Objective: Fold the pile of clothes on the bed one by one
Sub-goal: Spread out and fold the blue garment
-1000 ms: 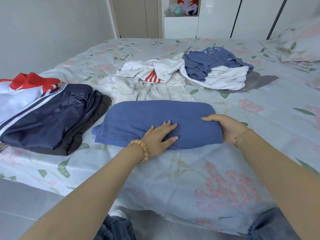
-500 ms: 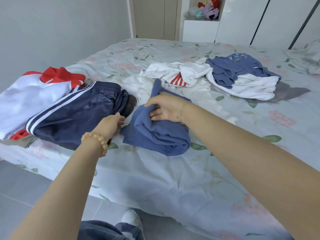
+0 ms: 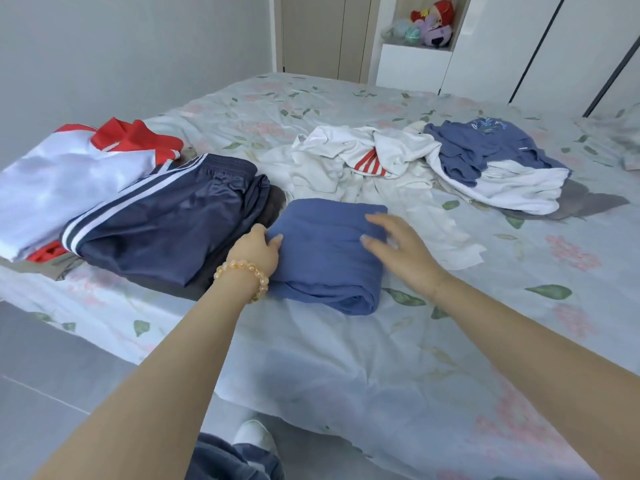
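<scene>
— Gripping anything on your side?

— My left hand (image 3: 257,251) pinches the near left edge of the folded blue garment (image 3: 327,252), thumb on top and fingers tucked under the cloth. My right hand (image 3: 398,251) is blurred, its fingers straight and spread, lying on or just over the top right of the bundle; I cannot tell which.

— What does the cloth look like?

— Soft, matte knit, folded into a thick rounded rectangle with a rolled fold at the near right corner. Its long axis runs from me toward the far side of the bed (image 3: 346,358), tilted slightly left.

— And where does it sit?

— Near the bed's front edge, on the floral sheet, just beside the shiny navy striped shorts (image 3: 166,223) to its left. The unfolded pile of white and blue clothes (image 3: 433,164) lies crumpled beyond it.
</scene>
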Demonstrator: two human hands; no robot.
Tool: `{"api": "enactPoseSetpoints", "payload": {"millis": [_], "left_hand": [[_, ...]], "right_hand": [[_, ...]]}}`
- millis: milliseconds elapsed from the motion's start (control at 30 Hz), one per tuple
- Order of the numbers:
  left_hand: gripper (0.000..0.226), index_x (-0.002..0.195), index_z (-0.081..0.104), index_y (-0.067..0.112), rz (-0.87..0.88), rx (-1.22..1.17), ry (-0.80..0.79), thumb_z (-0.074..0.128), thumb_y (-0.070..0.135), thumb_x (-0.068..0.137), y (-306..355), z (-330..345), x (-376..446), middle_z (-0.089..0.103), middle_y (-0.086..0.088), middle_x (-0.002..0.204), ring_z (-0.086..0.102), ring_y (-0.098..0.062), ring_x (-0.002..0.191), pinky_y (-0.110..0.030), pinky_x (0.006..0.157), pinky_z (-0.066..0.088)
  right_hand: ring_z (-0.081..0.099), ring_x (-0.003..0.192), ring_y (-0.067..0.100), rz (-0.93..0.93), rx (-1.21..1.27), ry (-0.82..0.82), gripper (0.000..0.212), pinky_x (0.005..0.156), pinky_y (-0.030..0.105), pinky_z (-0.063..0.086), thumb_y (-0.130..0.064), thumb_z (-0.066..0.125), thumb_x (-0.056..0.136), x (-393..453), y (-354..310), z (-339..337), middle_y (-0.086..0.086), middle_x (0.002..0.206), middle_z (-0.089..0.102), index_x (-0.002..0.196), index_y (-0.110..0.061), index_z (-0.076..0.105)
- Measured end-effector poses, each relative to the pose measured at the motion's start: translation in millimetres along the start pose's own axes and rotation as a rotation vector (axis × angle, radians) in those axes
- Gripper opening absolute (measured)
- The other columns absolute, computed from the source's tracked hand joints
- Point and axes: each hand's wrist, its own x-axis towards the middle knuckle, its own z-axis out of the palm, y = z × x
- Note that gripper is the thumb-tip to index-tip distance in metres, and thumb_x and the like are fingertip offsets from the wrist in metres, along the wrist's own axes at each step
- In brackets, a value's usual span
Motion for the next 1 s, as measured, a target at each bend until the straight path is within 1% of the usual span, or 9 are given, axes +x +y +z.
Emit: {"api": "enactPoseSetpoints", "payload": {"millis": [100,233,367,433,500,600,767,867,1000], "left_hand": [[0.023,0.102,0.042,0.007,-0.010,-0.055,0.090,0.038,0.030,0.102,5,-7,5,0.056,-0.019,0.096,0.049,-0.033,0.082,-0.037,0.069,0.036],[0.027,0.112,0.046,0.002,-0.073,-0.004,0.096,0.041,0.026,0.102,0,-6,12,0.059,-0.023,0.106,0.051,-0.034,0.086,-0.038,0.071,0.037],[0.050,0.128,0.042,0.000,-0.186,-0.048,-0.041,0.040,0.041,0.100,-7,-6,17,0.054,-0.022,0.127,0.052,-0.040,0.113,-0.041,0.088,0.040],[0.074,0.134,0.043,0.002,-0.299,-0.204,-0.171,0.053,0.058,0.087,-15,-11,20,0.053,-0.017,0.132,0.053,-0.037,0.115,-0.043,0.094,0.045],[0.088,0.129,0.051,0.004,-0.399,-0.491,-0.300,0.074,0.062,0.067,-20,-18,14,0.060,-0.010,0.123,0.060,-0.031,0.106,-0.041,0.086,0.052],[0.081,0.122,0.058,0.002,-0.428,-0.809,-0.375,0.087,0.047,0.060,-20,-16,6,0.069,-0.009,0.111,0.067,-0.026,0.100,-0.040,0.090,0.055],[0.046,0.119,0.062,0.000,-0.357,-1.061,-0.420,0.073,0.025,0.083,5,-22,-6,0.071,-0.017,0.107,0.067,-0.028,0.102,-0.039,0.088,0.055],[0.035,0.113,0.066,-0.001,-0.279,-1.163,-0.392,0.067,0.021,0.086,21,-52,-13,0.071,-0.018,0.105,0.069,-0.027,0.093,-0.035,0.086,0.056],[0.033,0.115,0.066,-0.001,-0.134,-1.395,-0.337,0.061,0.017,0.088,20,-107,-18,0.069,-0.017,0.112,0.068,-0.026,0.101,-0.034,0.086,0.057]], "right_hand": [[0.011,0.148,0.015,-0.163,-0.186,-0.222,0.053,0.120,0.031,0.010,-0.040,0.056,0.094,-23,13,20,-0.005,0.159,0.022,0.145,-0.032,0.042],[-0.012,0.148,0.013,-0.074,-0.398,-0.365,0.051,0.120,0.047,-0.002,-0.051,0.041,0.098,-34,15,40,-0.015,0.161,0.004,0.147,-0.044,0.029],[0.014,0.144,0.006,0.107,0.128,-0.174,0.045,0.118,0.028,0.015,-0.025,0.063,0.093,-29,2,32,-0.014,0.146,0.027,0.137,-0.026,0.052],[0.046,0.118,0.008,0.294,0.460,0.061,0.025,0.100,0.019,0.038,-0.015,0.064,0.090,-22,1,23,-0.011,0.119,0.050,0.115,-0.018,0.063],[0.054,0.093,0.013,0.486,0.681,0.129,0.012,0.088,0.023,0.052,-0.012,0.062,0.090,-10,3,16,0.000,0.098,0.060,0.102,-0.012,0.064],[0.061,0.089,0.017,0.647,0.889,0.037,0.024,0.077,0.025,0.056,-0.011,0.064,0.089,7,-1,13,0.009,0.108,0.064,0.113,-0.006,0.064],[0.061,0.103,0.021,0.726,0.972,-0.193,0.041,0.095,0.034,0.048,-0.015,0.067,0.085,20,-16,19,0.009,0.120,0.064,0.125,-0.010,0.064],[0.059,0.108,0.020,0.684,1.123,-0.240,0.039,0.091,0.031,0.049,-0.013,0.055,0.090,26,-26,20,0.009,0.117,0.062,0.128,-0.007,0.060],[0.057,0.087,0.014,0.468,1.244,-0.316,0.026,0.075,0.025,0.047,-0.009,0.051,0.088,48,-69,19,0.002,0.094,0.057,0.114,-0.012,0.058]]}}
